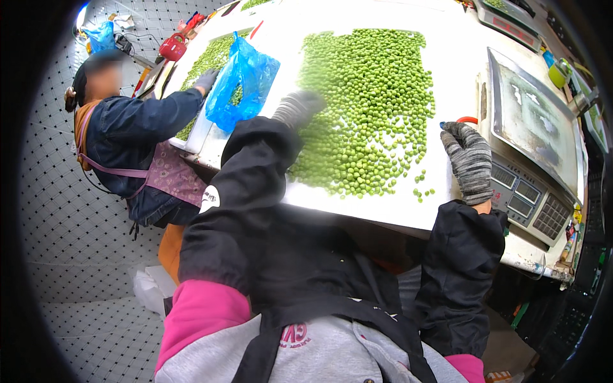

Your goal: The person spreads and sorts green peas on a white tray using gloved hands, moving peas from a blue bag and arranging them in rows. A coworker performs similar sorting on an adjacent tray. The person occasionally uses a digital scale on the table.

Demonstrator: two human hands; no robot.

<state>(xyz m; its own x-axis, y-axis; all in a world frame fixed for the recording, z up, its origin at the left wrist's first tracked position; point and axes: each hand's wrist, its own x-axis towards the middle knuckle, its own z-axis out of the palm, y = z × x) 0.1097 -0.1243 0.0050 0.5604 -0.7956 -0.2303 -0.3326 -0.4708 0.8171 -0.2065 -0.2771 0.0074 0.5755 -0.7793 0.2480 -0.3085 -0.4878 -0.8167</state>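
Loose green peas [370, 108] lie spread over a white board or tray [408, 214] in front of me. My left hand [299, 110], in a grey knit glove, is at the left edge of the peas; motion smears its fingers. To the right of the peas, my right hand [469, 156], in a striped grey glove, has its fingers curled together by the board's right edge. A tiny blue bit [442, 126] shows at its fingertips, too small to name. Left of my left hand, a blue plastic bag [241, 89] stands with some peas visible in it.
A digital scale [536, 140] with a worn metal plate sits at the right, a red curved thing [467, 119] beside it. At the left, a co-worker [143, 127] reaches a gloved hand [205, 80] over another tray of peas [211, 59]. A second scale [507, 22] stands farther back.
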